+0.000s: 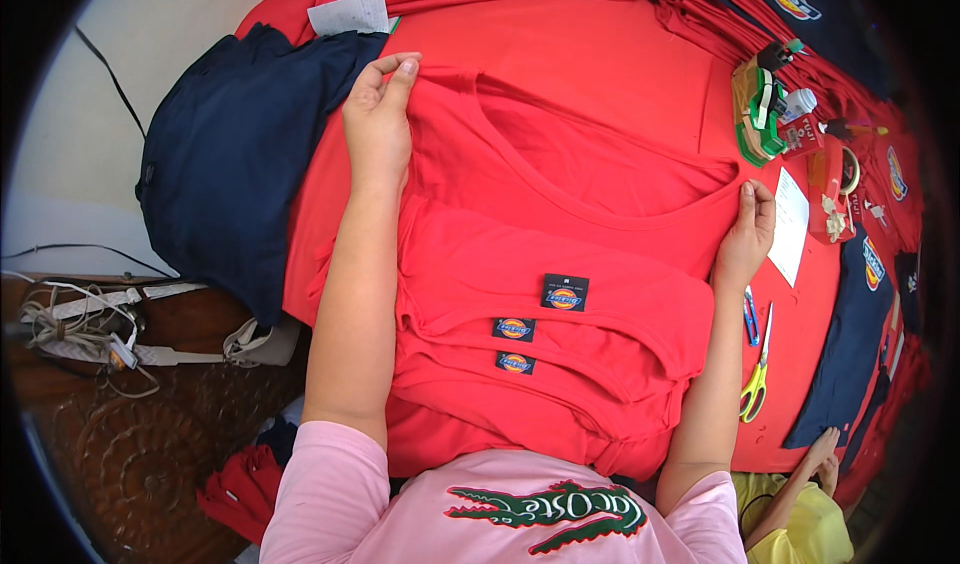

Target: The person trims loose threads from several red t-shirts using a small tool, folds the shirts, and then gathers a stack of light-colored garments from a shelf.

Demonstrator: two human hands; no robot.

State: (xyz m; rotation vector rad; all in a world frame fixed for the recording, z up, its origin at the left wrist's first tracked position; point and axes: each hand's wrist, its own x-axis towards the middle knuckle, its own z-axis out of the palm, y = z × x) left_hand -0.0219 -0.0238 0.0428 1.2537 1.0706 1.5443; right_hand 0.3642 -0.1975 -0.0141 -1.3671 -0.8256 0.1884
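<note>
Stretched between my two hands is a red top (560, 179) with a wide scooped neckline, lying over the red table cover. My left hand (378, 114) pinches its far left shoulder between thumb and fingers. At the right end of the neckline, my right hand (747, 232) grips the other shoulder. Nearer my body lies a layered stack of red shirts (480, 264), several of their dark neck labels (565, 292) showing. How the held top's lower part lies against this stack is hidden.
Navy garments (235, 154) hang at the left edge. At right are a green tape dispenser (760, 114), a white paper (790, 226), a blue cutter (751, 316), yellow-handled scissors (757, 379) and folded navy cloth (845, 334). Another person in yellow (800, 524) sits at lower right.
</note>
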